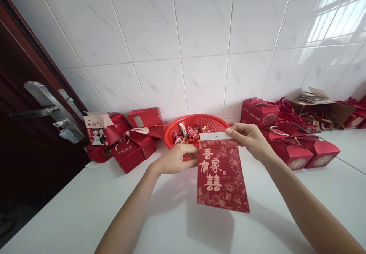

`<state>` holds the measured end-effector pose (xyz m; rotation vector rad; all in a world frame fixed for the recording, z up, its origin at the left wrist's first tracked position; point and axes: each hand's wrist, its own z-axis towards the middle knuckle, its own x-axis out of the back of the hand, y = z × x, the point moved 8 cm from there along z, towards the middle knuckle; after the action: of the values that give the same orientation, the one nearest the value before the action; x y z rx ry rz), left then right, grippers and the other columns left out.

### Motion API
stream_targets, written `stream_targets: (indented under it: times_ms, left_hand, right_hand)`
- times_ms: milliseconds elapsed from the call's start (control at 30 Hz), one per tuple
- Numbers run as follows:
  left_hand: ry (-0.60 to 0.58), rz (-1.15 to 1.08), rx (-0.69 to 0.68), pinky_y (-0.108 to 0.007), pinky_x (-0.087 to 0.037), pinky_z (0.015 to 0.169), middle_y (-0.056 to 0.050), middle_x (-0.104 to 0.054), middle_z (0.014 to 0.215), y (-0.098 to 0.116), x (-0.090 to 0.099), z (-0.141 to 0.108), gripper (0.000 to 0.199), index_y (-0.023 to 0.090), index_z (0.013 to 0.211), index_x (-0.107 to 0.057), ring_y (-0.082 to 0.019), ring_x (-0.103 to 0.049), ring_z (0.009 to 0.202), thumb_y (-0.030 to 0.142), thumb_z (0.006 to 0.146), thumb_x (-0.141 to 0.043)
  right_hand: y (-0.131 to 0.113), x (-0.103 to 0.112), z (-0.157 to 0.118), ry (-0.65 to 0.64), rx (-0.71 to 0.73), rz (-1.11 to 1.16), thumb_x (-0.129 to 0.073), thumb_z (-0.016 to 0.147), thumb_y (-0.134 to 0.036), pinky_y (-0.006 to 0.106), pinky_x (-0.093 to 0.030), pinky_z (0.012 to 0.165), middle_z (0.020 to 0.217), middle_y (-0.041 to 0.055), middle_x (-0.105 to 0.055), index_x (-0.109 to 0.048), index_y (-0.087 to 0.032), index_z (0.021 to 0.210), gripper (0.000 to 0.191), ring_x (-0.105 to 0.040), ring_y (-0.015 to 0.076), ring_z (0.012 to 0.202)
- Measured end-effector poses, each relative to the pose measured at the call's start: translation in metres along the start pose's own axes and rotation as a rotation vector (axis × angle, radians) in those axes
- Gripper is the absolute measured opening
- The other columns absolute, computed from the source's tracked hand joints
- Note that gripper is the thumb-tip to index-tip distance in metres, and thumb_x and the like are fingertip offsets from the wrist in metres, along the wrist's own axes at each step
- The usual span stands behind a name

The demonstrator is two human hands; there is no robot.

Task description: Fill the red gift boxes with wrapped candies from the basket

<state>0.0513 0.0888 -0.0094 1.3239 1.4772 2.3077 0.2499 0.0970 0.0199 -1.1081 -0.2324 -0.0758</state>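
Observation:
A flat red paper bag (220, 174), printed with pale characters and flowers, hangs upright in front of me, with a white strip along its top. Its top right corner is pinched between the thumb and fingers of my right hand (248, 138). My left hand (178, 158) is closed at the bag's left edge, its fingertips partly hidden there. Just behind the bag stands a red plastic basket (168, 134), partly covered by my left hand and the bag. Wrapped candies (192, 133) lie inside it.
Red cardboard boxes (128, 153) crowd the left by a dark door (28, 75) with a metal handle. On the right are more red boxes (291, 157), red ribbons (288, 113) and an open brown carton (340, 113). A tiled wall (154, 86) rises behind the white tabletop (160, 216).

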Motion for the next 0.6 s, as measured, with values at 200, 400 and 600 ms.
stream_targets:
  times_ms: [200,400,600]
  left_hand:
    - [0.367,-0.189,0.03,-0.03,-0.054,0.08,-0.004,-0.071,0.096,0.002,0.023,-0.001,0.028,0.018,0.101,-0.071,-0.018,-0.065,0.086,0.04,0.089,-0.058]
    - [0.416,-0.1,0.059,-0.027,-0.049,0.071,-0.003,-0.069,0.088,0.004,0.02,-0.003,0.018,0.017,0.091,-0.07,-0.014,-0.06,0.077,0.032,0.083,-0.064]
    - [-0.035,-0.131,0.174,-0.025,-0.044,0.065,-0.001,-0.065,0.076,-0.001,-0.013,-0.003,0.012,0.016,0.081,-0.069,-0.012,-0.054,0.068,0.023,0.082,-0.059]
  right_hand:
    - [0.006,-0.023,-0.007,-0.137,-0.028,0.004,-0.068,0.081,-0.06,0.024,-0.022,0.044,0.052,-0.0064,-0.036,-0.052,-0.019,0.06,0.049,-0.03,0.0062,0.045]
    - [0.018,-0.038,-0.009,-0.301,-0.118,0.02,-0.067,0.082,-0.061,0.024,-0.04,0.049,0.054,-0.0031,-0.05,-0.054,-0.019,0.064,0.048,-0.049,0.0099,0.048]
    - [0.034,-0.06,-0.025,-0.665,-0.255,0.002,-0.067,0.081,-0.061,0.025,-0.044,0.054,0.056,-0.004,-0.045,-0.05,-0.018,0.057,0.052,-0.047,0.0095,0.054]
